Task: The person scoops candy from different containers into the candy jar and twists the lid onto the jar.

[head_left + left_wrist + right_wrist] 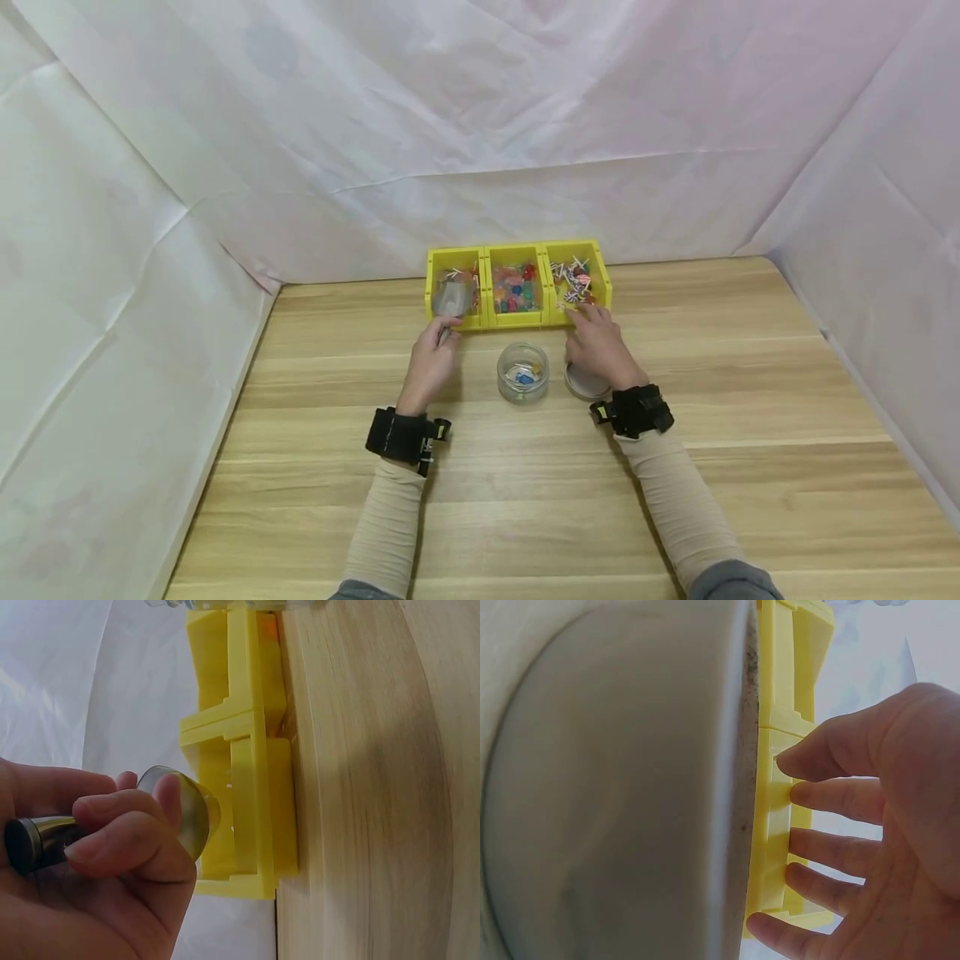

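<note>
My left hand (430, 365) grips the handle of a scoop (453, 298), whose grey bowl lies over the left compartment of a yellow three-part bin (516, 320). In the left wrist view the curled fingers wrap the shiny, dark-ended handle (49, 840). At the front rim of the right compartment is my right hand (600, 343), its fingers spread and holding nothing; the right wrist view shows the fingertips at the yellow rim (778, 825). Lollipops (577, 283) lie in that compartment. Between the hands stands a glass jar (522, 392) with a few small pieces inside.
A round grey lid (583, 385) lies right of the jar, partly under the right hand; it looms large as a pale disc (615, 787) in the right wrist view. Colourful candies (514, 290) fill the middle compartment. White cloth (525, 108) hangs behind the wooden table (525, 517).
</note>
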The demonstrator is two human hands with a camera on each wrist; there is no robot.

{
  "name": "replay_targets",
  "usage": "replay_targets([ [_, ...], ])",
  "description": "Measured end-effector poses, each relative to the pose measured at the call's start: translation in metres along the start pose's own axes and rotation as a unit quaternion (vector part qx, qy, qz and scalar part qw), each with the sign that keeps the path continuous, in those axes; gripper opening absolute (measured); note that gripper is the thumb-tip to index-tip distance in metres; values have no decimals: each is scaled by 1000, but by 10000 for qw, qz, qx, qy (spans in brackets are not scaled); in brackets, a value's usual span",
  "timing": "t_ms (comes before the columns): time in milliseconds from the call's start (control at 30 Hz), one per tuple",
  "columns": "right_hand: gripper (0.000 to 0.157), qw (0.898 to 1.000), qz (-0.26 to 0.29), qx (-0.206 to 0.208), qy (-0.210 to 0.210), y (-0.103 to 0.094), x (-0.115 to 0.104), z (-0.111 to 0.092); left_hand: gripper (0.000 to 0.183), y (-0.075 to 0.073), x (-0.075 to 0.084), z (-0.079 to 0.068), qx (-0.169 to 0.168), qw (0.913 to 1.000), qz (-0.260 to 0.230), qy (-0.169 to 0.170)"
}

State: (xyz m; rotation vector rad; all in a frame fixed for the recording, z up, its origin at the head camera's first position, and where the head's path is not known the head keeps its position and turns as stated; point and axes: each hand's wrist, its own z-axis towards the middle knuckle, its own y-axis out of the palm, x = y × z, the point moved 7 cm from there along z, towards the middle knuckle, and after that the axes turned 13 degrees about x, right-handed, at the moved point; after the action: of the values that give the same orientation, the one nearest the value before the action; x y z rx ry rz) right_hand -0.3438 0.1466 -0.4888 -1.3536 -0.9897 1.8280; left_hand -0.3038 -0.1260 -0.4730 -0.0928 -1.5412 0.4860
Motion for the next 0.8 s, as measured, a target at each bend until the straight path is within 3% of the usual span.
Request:
replay_targets([
  [400,59,10000,51,60,-44,-2,1,-1,31,-3,-4,7,-62,9993,365,109],
  [800,59,10000,47,10,34,-3,1,-2,35,-3,8,19,-295,9935,1024,392],
])
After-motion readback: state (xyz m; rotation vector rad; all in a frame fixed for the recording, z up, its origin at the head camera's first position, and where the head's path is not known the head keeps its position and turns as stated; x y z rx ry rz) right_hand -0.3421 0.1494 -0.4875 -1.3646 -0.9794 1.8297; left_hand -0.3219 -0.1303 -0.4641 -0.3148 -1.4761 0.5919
